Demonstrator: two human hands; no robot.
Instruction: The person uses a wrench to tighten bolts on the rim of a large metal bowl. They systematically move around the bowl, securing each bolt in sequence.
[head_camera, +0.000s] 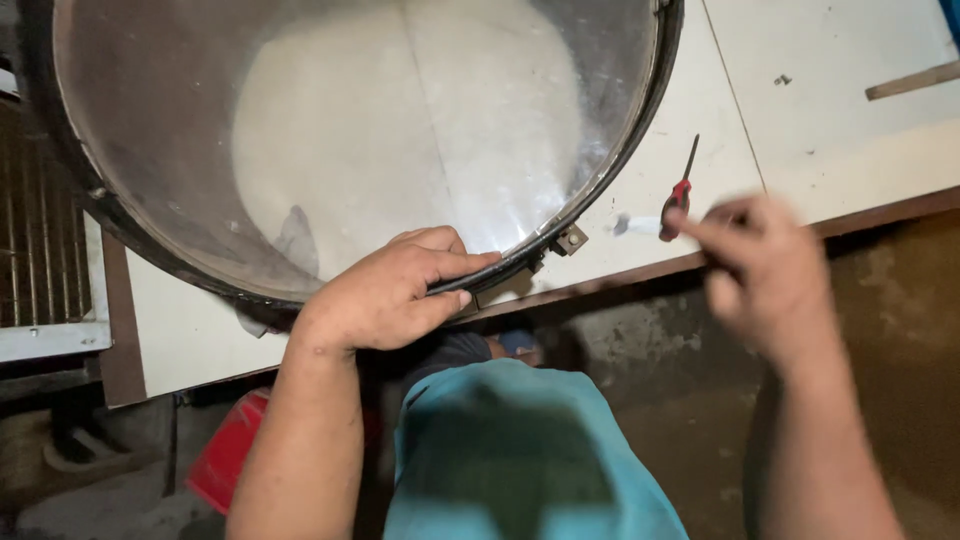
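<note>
Left hand (385, 295), centre frame, is clamped on the dark rim of a large round metal drum (340, 140) lying on the white worktable (840, 130). Right hand (765, 275), blurred, reaches toward a red-handled screwdriver (678, 195) just right of the drum; its closure cannot be told. Judged step: steadying the drum while fetching the tool. A small rim bracket (570, 240) sits nearby. No labels visible.

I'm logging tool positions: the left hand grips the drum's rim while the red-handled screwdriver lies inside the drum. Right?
Not quite. The head view shows the red-handled screwdriver lying on the white table outside the drum, near the right hand. The left hand does grip the rim.
</note>
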